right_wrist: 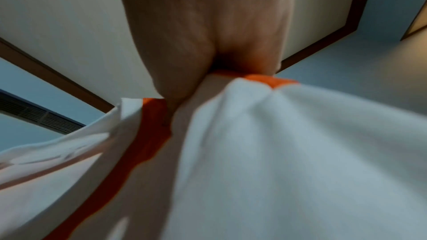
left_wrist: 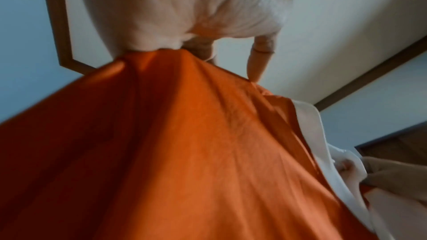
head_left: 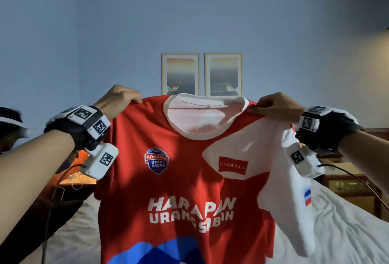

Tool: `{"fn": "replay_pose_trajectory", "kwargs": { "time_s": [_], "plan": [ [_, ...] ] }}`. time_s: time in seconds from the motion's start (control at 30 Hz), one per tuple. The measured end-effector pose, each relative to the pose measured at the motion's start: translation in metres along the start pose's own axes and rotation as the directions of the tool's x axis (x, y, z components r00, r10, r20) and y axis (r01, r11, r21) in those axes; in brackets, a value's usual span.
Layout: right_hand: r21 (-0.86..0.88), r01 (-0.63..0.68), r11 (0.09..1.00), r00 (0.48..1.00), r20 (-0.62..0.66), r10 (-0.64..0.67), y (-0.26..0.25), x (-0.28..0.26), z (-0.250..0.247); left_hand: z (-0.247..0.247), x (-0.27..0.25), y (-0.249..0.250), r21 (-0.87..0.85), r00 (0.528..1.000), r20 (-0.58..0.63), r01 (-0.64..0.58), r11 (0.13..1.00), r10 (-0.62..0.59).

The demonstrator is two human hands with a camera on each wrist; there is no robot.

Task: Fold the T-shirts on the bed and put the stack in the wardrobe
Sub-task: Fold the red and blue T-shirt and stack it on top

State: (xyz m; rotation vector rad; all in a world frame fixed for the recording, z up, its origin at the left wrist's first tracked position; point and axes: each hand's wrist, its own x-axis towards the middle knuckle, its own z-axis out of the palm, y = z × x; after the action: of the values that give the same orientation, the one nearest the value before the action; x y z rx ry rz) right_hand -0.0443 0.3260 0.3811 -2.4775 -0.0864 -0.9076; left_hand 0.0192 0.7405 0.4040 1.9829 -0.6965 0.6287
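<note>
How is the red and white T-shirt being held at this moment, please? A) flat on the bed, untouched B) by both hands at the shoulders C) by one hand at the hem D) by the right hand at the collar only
B: the left hand and the right hand each pinch a shoulder of the T-shirt, which hangs in front of the wall above the bed.

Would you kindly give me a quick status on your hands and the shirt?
Left hand and right hand each pinch a shoulder. Red and white T-shirt held up, unfolded, over the bed. Nothing in the way.
</note>
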Motion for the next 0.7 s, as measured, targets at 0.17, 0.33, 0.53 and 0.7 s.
{"fn": "replay_pose_trajectory", "kwargs": {
  "time_s": [0.17, 0.33, 0.53, 0.7],
  "plan": [
    [0.022, 0.077, 0.997, 0.995, 0.056, -0.078, 0.010, 0.000, -0.010, -0.003, 0.000, -0.012, 0.064, 1.000, -0.025, 0.014, 0.998, -0.012],
    [0.087, 0.095, 0.992, 0.991, -0.101, -0.086, 0.018, -0.002, -0.003, 0.000, 0.002, -0.022, 0.078, 0.998, -0.038, -0.046, 0.996, 0.049],
    [0.130, 0.080, 0.988, 0.991, -0.113, -0.065, 0.016, -0.002, 0.013, 0.006, -0.006, -0.019, 0.005, 0.996, -0.069, -0.055, 0.998, 0.055],
    [0.123, 0.150, 0.981, 0.988, -0.053, -0.144, 0.015, -0.017, 0.008, -0.004, -0.013, -0.024, -0.125, 0.999, -0.005, 0.045, 0.991, -0.045]
  ]
}}
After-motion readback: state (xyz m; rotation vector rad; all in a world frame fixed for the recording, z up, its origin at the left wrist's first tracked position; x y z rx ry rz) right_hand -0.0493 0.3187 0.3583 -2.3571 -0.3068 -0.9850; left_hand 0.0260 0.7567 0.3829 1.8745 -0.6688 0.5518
